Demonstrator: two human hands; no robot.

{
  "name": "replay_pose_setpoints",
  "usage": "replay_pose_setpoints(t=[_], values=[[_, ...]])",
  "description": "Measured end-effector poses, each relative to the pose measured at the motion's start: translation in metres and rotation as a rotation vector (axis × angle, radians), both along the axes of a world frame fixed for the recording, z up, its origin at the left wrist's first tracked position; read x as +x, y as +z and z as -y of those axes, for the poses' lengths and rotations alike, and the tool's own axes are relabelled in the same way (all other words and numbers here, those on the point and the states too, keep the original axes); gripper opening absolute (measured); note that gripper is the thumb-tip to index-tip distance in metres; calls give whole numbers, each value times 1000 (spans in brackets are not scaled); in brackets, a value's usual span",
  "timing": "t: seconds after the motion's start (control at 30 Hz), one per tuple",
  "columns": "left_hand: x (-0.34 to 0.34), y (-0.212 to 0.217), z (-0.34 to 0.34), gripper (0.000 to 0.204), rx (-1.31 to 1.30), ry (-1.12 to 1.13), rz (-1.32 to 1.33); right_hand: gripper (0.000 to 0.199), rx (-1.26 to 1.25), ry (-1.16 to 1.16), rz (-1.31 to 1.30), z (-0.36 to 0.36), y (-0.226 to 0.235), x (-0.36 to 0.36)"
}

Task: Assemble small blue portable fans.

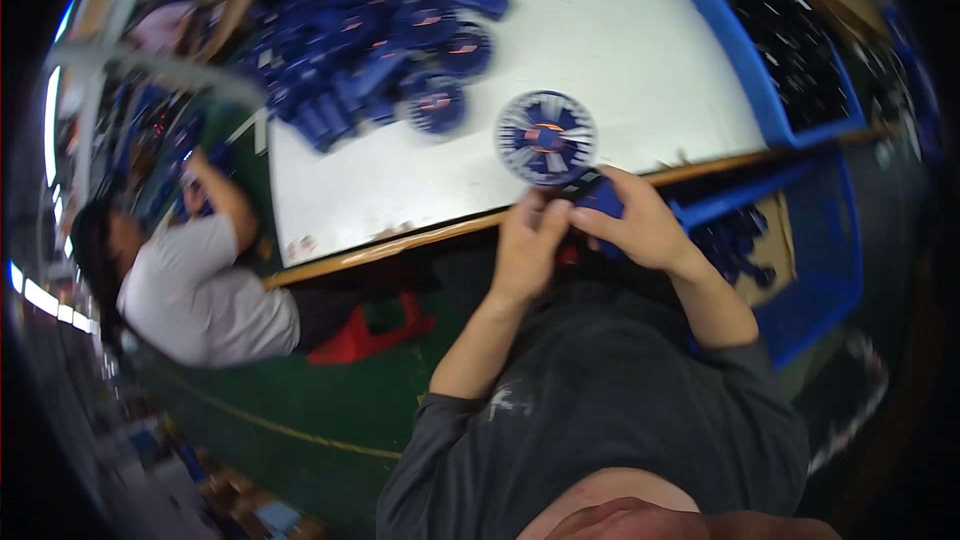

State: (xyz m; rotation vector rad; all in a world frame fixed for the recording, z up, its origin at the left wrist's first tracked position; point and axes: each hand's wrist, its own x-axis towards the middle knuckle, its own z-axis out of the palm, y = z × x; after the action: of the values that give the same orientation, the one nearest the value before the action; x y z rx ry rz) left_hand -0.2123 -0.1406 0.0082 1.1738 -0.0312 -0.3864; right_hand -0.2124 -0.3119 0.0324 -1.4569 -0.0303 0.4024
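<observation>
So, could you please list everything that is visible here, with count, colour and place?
handheld fan: one, blue with pale blades, held over the table's near edge
fan pile: many, blue, far left of table
table: one, white top, wooden edge
bin: one, blue, right of table, dark parts inside
crate: one, blue, lower right
co-worker: one, white shirt, left
red object: one, on green floor
left hand: one, on the fan's handle
right hand: one, gripping the handle

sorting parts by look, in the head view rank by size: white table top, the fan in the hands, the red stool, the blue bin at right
1. white table top
2. blue bin
3. red stool and fan look alike in size; the fan sits nearer the camera, so unranked
</observation>
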Motion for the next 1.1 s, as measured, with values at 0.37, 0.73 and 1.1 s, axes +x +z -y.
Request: replay_pose_setpoints(t=[0.37, 0.73, 1.1], values=[[0, 4, 24, 37, 131, -190, 146, 47, -228, -255, 506, 39, -34, -22], [10, -9, -58, 33, 548, 134, 374, 25, -240, -1442, -211, 257, -236, -210], [90, 17, -113, 57, 1099, 491, 688, 49, -883, -1002, -839, 302, -412, -287]])
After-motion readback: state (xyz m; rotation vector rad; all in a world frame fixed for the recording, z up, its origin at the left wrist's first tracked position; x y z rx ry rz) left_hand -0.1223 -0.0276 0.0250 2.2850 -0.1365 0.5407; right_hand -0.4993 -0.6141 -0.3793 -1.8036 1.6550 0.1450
